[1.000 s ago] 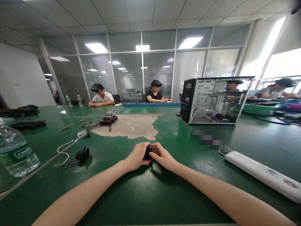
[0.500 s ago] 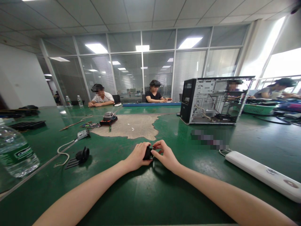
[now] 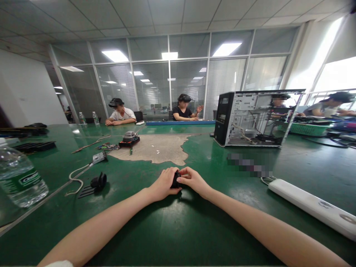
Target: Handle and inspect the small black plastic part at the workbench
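Note:
Just above the green table, in front of me, my left hand (image 3: 164, 183) is wrapped around a small black part (image 3: 175, 181) whose exact kind I cannot make out. From the other side my right hand (image 3: 194, 182) pinches the same part, thumb and bent fingers at its right end. The two hands hide most of it. To the left of my left forearm lies a black plastic piece (image 3: 98, 180) with a round body and flat prongs. A metal bracket (image 3: 99, 157) with a white cable is behind that piece.
An open computer case (image 3: 224, 120) stands at the back right. A white power strip (image 3: 308, 204) lies at right, a water bottle (image 3: 23, 178) at left. Beyond the bare patch's edge sits a heatsink-like round part (image 3: 129, 138). Co-workers sit across the table.
My right fingers have closed in and shifted slightly left against the black part. My left hand keeps its hold. Across the table, one person has raised a hand.

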`<state>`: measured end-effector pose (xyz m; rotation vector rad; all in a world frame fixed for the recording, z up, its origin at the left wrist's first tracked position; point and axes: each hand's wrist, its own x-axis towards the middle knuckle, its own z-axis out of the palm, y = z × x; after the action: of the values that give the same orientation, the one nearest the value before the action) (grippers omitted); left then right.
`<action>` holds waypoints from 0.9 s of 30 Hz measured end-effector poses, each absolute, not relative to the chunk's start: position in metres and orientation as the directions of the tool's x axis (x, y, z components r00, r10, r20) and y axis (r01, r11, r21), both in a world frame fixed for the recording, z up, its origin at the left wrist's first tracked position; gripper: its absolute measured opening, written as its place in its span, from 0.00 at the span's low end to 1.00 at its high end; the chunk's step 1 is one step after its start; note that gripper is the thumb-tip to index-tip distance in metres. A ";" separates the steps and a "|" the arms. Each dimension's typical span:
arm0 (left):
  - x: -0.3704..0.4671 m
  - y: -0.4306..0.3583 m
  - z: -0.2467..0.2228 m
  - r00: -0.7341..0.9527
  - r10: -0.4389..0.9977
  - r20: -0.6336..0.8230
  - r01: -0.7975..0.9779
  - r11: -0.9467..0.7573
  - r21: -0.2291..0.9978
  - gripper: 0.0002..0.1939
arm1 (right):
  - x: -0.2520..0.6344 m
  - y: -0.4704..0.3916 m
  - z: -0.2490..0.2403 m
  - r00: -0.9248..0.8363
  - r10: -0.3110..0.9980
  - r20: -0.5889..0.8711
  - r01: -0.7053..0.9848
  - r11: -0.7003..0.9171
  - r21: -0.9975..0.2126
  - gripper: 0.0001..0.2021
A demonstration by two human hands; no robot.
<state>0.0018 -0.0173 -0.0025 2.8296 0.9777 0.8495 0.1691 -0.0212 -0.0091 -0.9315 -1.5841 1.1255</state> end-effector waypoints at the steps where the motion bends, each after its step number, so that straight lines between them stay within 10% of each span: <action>1: 0.002 -0.017 -0.003 0.653 0.578 0.490 0.561 -0.803 0.200 0.28 | 0.170 -0.020 -0.009 -0.272 0.928 0.256 0.074 0.286 -0.955 0.16; 27: 0.002 -0.019 -0.002 0.649 0.580 0.493 0.558 -0.803 0.210 0.28 | 0.173 -0.026 -0.013 -0.325 0.900 0.291 0.094 0.337 -0.937 0.13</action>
<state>0.0019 -0.0189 -0.0016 2.8171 0.9719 0.8627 0.1730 -0.0260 -0.0126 -0.9010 -1.6827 1.1005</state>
